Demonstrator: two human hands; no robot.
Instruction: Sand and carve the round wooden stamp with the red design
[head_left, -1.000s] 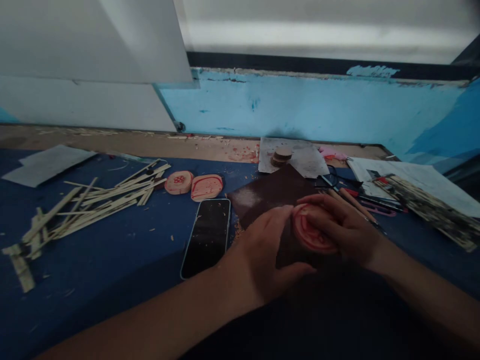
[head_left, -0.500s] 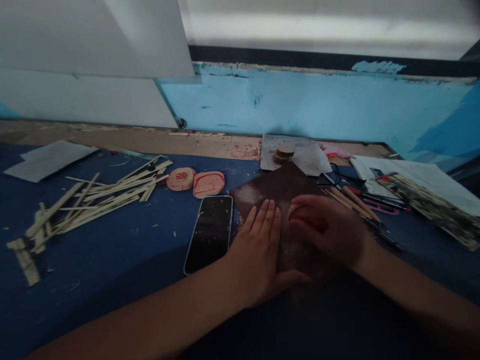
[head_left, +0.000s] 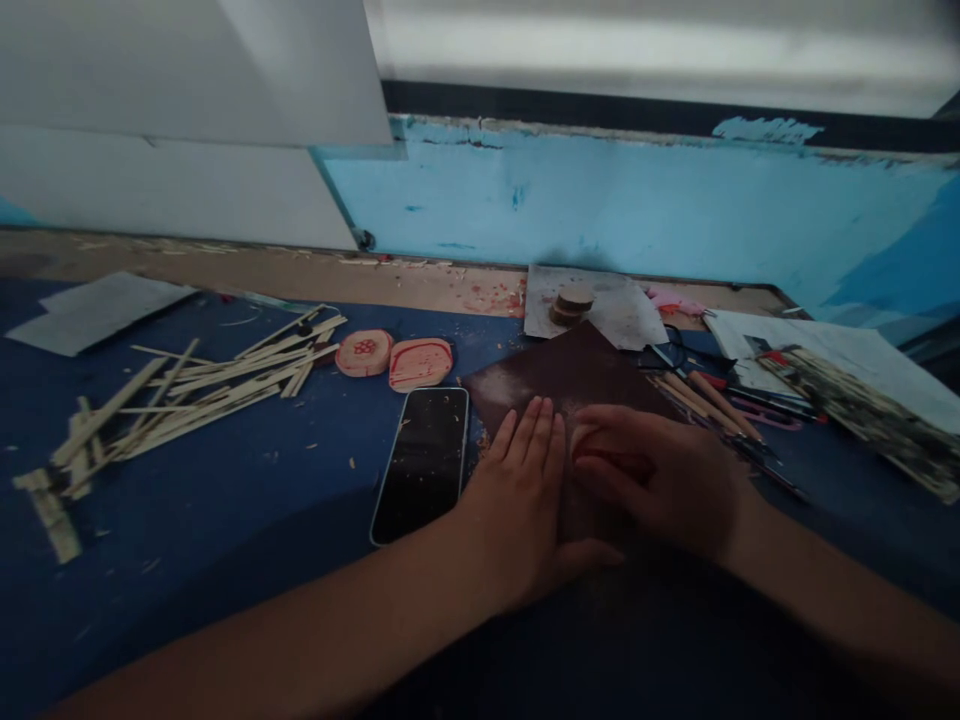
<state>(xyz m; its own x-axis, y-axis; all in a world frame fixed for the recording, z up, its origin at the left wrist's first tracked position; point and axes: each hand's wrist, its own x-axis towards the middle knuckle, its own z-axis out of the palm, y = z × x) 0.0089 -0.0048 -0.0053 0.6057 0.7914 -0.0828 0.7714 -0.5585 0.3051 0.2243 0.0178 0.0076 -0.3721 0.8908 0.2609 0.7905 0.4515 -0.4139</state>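
Note:
A dark brown sheet of sandpaper, dusted with pale powder, lies on the blue table cover. My left hand rests flat on it, fingers stretched out and thumb spread to the right. Close beside it, my right hand is closed around a small reddish piece of wood, mostly hidden by the fingers and held low over the sandpaper; whether it touches cannot be told. A phone sprinkled with shavings lies left of my left hand. Behind it are two pale wooden discs with red markings, one round and one squarish.
Thin wooden strips are heaped on the left. Brown round pieces are stacked on white paper at the back. Wooden-handled tools lie right of the sandpaper, near a dark-streaked board. A blue wall stands behind.
My right hand, blurred earlier, has shifted slightly down over the sandpaper, still gripping the small reddish piece. My left hand stays flat in place. The view has tilted very slightly.

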